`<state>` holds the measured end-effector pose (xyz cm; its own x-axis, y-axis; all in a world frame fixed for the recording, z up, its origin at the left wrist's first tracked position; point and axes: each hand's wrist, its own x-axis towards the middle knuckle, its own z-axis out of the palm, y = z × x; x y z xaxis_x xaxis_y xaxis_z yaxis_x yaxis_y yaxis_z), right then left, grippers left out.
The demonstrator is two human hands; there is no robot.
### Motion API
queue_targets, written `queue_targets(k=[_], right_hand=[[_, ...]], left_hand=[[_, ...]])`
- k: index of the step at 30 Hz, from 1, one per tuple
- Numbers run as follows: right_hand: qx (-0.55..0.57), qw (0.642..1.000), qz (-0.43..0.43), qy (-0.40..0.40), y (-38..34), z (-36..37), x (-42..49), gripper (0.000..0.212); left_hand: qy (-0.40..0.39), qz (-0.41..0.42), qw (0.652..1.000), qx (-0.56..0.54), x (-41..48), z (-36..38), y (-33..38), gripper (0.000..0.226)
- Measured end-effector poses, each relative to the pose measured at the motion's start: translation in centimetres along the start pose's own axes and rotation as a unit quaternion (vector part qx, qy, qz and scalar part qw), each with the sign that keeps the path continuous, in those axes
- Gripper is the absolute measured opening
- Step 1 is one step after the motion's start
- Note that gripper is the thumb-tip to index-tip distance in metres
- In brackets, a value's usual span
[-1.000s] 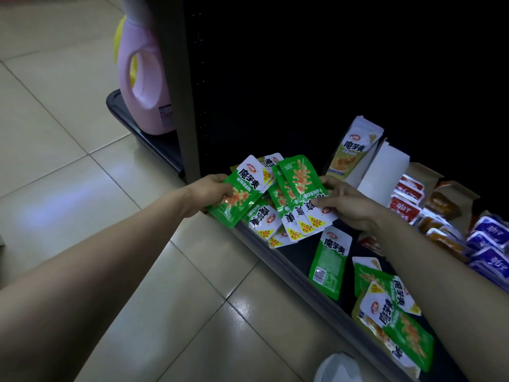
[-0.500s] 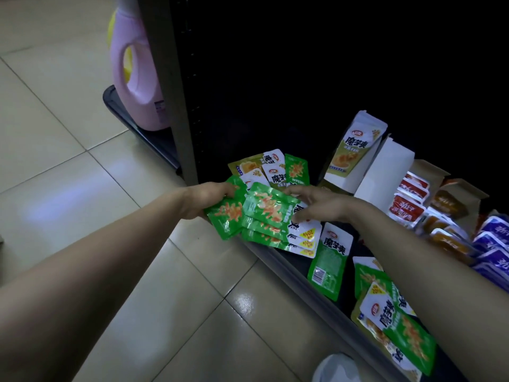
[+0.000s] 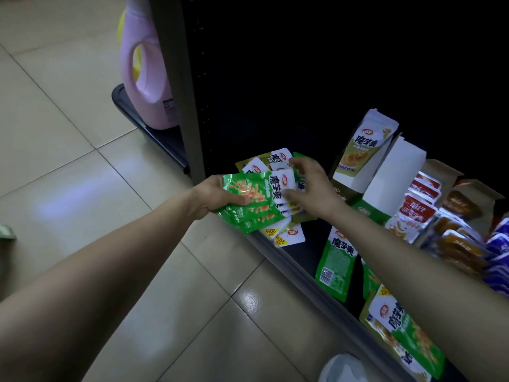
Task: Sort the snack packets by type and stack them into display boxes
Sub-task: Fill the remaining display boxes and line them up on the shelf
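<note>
The fanned green snack packets (image 3: 252, 201) are closing into one stack above the shelf (image 3: 309, 244) edge. The left hand (image 3: 217, 197) is clamping them in a tight grip. The right hand (image 3: 312, 186) is pinching their white ends, apparently squaring them for a display box (image 3: 394, 172).

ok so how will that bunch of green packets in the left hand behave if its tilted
The green packets probably bend rather than stay flat: their edges crinkle in the left hand. The glossy film looks slick and they are fanned unevenly, so some may slide out. They seem light: the bunch sits mostly in one grip.
</note>
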<state>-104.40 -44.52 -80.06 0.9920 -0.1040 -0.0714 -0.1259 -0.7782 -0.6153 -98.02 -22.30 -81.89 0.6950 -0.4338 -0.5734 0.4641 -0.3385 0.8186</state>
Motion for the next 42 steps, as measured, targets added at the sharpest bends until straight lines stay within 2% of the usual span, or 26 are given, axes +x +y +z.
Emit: queue_targets(k=[3, 4, 6, 8, 9, 10, 12, 15, 18, 22, 25, 30, 32, 37, 39, 42], right_hand=[[0.088, 0.984, 0.134, 0.072, 1.4, 0.2, -1.2, 0.055], [0.159, 0.966, 0.197, 0.061, 1.4, 0.1, -1.7, 0.044], [0.319, 0.899, 0.299, -0.022, 0.7, -0.3, -2.7, 0.038], [0.447, 0.830, 0.320, -0.093, -0.2, -0.4, -3.2, 0.041], [0.495, 0.806, 0.308, -0.102, -0.5, -0.3, -3.2, 0.043], [0.532, 0.788, 0.294, -0.097, -0.9, -0.2, -3.0, 0.044], [0.560, 0.774, 0.289, -0.062, -1.4, 0.1, -2.7, 0.041], [0.543, 0.786, 0.294, 0.017, -0.8, -0.2, -2.6, 0.040], [0.541, 0.787, 0.294, 0.029, 0.3, -0.7, -3.2, 0.041], [0.564, 0.774, 0.283, 0.053, 0.6, -0.7, -4.2, 0.031], [0.580, 0.756, 0.294, 0.075, 1.1, -1.4, -5.0, 0.035], [0.512, 0.799, 0.311, 0.054, 2.2, -3.3, -6.6, 0.031], [0.499, 0.805, 0.317, 0.055, 2.6, -4.6, -7.3, 0.019], [0.495, 0.815, 0.284, 0.100, 4.3, -7.9, -7.9, 0.038], [0.486, 0.820, 0.274, 0.130, 5.1, -9.3, -7.7, 0.040], [0.454, 0.831, 0.256, 0.194, 6.5, -11.7, -7.7, 0.021]], left_hand=[[0.025, -0.004, 0.998, -0.055, 0.2, 0.0, -0.2, 0.029], [0.033, -0.007, 0.996, -0.077, 0.2, 0.1, -0.1, 0.028], [0.038, -0.014, 0.991, -0.129, 0.1, 0.7, 0.3, 0.027], [0.019, -0.013, 0.986, -0.163, -0.1, 1.6, 0.8, 0.025], [-0.005, -0.011, 0.987, -0.163, -0.2, 2.1, 1.0, 0.030], [-0.033, -0.012, 0.988, -0.152, -0.4, 2.8, 1.1, 0.038], [-0.078, -0.021, 0.989, -0.120, -0.7, 4.0, 1.2, 0.047], [-0.121, -0.037, 0.983, -0.136, -0.8, 5.1, 1.6, 0.039], [-0.129, -0.057, 0.977, -0.157, -0.6, 5.6, 2.2, 0.039], [-0.079, 0.005, 0.997, 0.006, 0.1, 7.6, 2.3, 0.027], [-0.101, 0.031, 0.992, 0.074, -0.5, 10.1, 3.2, 0.042], [-0.128, 0.053, 0.983, 0.118, -0.8, 14.8, 4.0, 0.067], [-0.130, 0.066, 0.978, 0.148, -0.7, 15.9, 4.2, 0.066], [-0.128, 0.143, 0.967, 0.169, -0.4, 17.7, 5.9, 0.046], [-0.098, 0.199, 0.952, 0.208, 0.4, 18.2, 6.4, 0.042], [-0.055, 0.299, 0.883, 0.358, 1.2, 18.6, 6.1, 0.047]])
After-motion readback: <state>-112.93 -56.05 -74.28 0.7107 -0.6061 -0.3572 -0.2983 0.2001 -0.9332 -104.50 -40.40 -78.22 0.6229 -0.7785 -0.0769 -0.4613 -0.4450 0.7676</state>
